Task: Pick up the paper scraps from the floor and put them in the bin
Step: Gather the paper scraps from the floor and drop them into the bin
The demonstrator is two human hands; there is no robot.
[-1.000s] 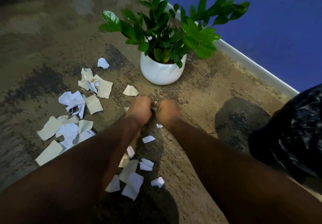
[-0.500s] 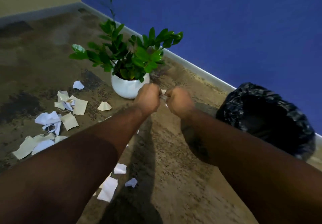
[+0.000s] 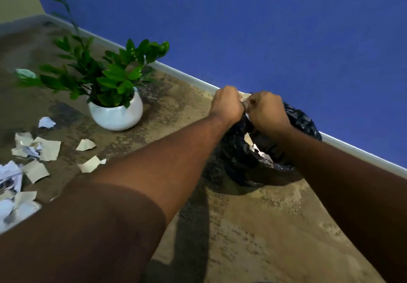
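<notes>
If both hands, left (image 3: 226,104) and right (image 3: 265,112), clenched around paper scraps (image 3: 244,97), release off-centre over the bin (image 3: 308,126), pieces may flutter onto the floor (image 3: 253,227).

Plant (image 3: 103,71): green and leafy, off to my left, standing upright in its pot.
Pot (image 3: 116,114): white, round, glossy, on the floor near the wall.
Wall (image 3: 264,29): deep blue, ahead of me.
Skirting board (image 3: 187,78): pale, along the wall's foot.
Floor (image 3: 253,227): mottled brown.

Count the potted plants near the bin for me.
1: a potted plant in a white pot stands on the floor left of the bin, near the blue wall. The arms could hide others.
</notes>
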